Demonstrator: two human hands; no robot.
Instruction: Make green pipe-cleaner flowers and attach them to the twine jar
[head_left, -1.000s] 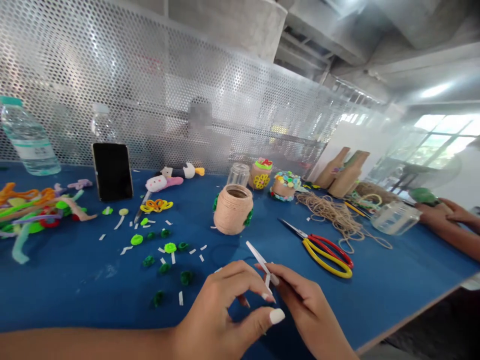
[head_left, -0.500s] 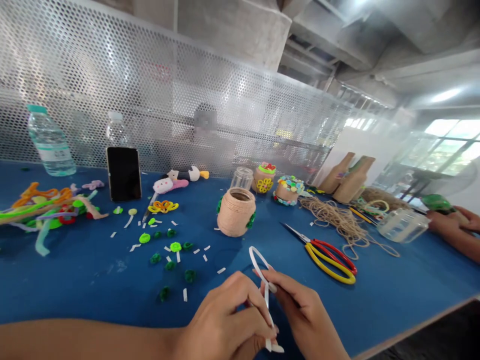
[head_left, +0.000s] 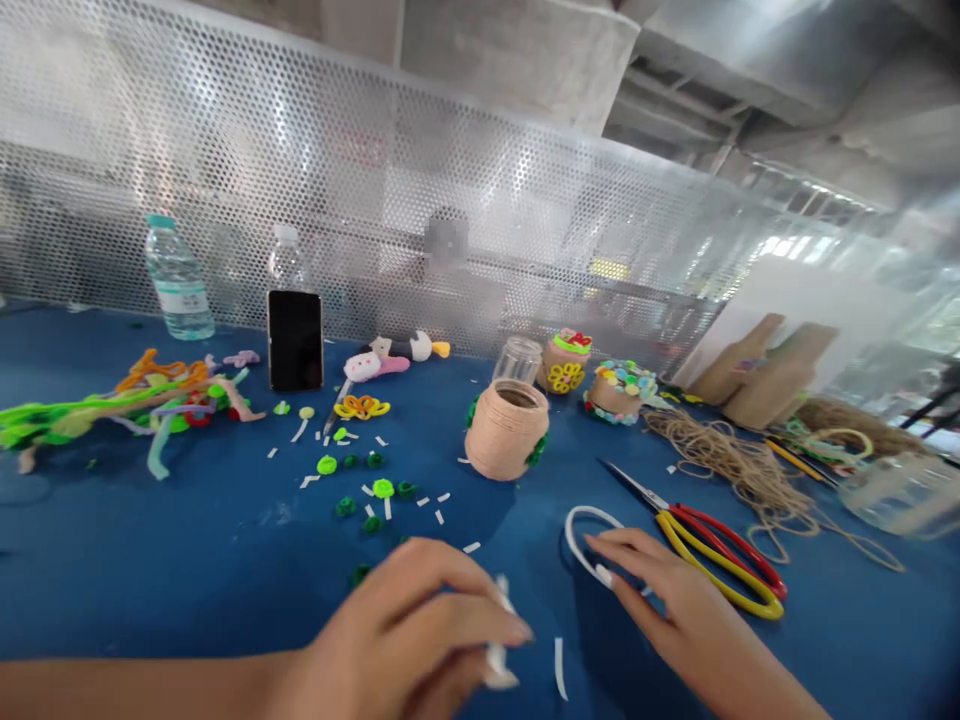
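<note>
My left hand (head_left: 427, 630) pinches a small white strip piece (head_left: 498, 655), partly hidden by the fingers. To its right, my right hand (head_left: 667, 590) holds a curled white strip (head_left: 574, 535) between thumb and fingers. A short white strip (head_left: 560, 668) lies on the blue table between the hands. Beyond them stands a twine-wrapped jar (head_left: 506, 430) with green tufts on its sides. Scissors with red and yellow handles (head_left: 720, 560) lie just past my right hand. Green tufts (head_left: 373, 524) and white scraps lie beyond my left hand.
Fuzzy coloured stems (head_left: 161, 400), a phone (head_left: 295, 340) and a water bottle (head_left: 180, 285) are at the left. Decorated jars (head_left: 615, 390) stand behind the wrapped jar. Loose twine (head_left: 731, 460) and a clear jar (head_left: 900, 495) are at the right.
My hands have moved apart, each with white strip material. A short strip now shows on the table between them. The view has shifted right, and the other person's hands have left it.
</note>
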